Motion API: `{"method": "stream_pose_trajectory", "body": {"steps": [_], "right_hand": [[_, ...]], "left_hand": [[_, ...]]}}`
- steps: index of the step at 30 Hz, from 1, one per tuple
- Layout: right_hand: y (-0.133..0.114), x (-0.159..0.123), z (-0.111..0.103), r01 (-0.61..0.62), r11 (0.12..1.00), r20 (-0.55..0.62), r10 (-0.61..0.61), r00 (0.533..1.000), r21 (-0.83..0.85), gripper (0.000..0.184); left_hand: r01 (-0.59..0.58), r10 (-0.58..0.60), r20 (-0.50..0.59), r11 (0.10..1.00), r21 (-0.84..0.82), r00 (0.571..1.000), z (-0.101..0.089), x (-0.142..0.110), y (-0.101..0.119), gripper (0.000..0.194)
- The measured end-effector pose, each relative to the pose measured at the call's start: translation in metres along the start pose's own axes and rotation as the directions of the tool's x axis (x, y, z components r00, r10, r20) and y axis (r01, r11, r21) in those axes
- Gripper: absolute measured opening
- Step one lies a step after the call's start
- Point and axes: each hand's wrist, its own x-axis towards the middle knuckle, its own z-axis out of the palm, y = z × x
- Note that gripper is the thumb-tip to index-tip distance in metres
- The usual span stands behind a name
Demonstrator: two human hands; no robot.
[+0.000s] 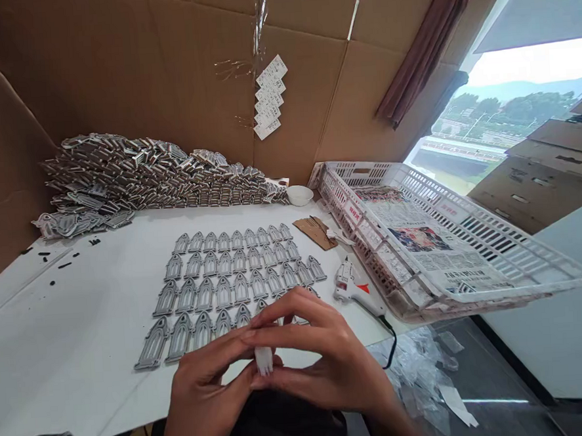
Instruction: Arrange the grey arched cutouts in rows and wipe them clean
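Close to my body, my left hand (209, 381) and my right hand (323, 347) meet at the fingertips. Between them is a small white piece (264, 361) with a ridged-looking surface, pinched by both hands. Fingers cover part of it, so its exact kind is unclear. Just beyond my hands, grey arched window-shaped pieces (205, 294) lie flat in rows on the white table (81, 336). My right hand overlaps some of the nearest ones. A white glue gun (345, 284) with a red trigger rests to the right of the rows.
A big pile of similar grey pieces (145, 171) leans against the cardboard wall (188, 66). A small white bowl (300, 196) and a cardboard scrap (315, 233) stand near a white plastic crate (366, 246) lined with newspaper. The black cord (392, 346) hangs off the table edge.
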Motion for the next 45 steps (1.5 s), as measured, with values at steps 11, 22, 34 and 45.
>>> {"method": "stream_pose_trajectory", "body": {"steps": [11,22,34,45], "right_hand": [[0.002,0.002,0.0,0.012,0.989,-0.055,-0.004,0.998,0.145,0.032],[-0.005,-0.002,-0.008,-0.001,0.988,-0.111,0.018,0.994,0.153,0.03],[0.006,-0.006,-0.003,-0.094,0.882,-0.253,0.233,0.939,0.461,0.041],[0.003,-0.003,0.037,-0.087,0.05,0.046,0.541,0.84,0.995,0.03]], "left_hand": [[-0.178,0.176,0.02,0.981,0.074,0.984,0.005,0.002,0.015,0.017],[-0.316,0.318,0.027,0.923,0.221,0.948,0.005,0.01,0.019,0.023],[-0.141,0.141,-0.063,0.99,-0.001,0.988,0.015,0.013,0.026,0.026],[-0.166,0.069,-0.381,0.959,-0.23,0.922,0.063,-0.009,0.065,0.021]]}}
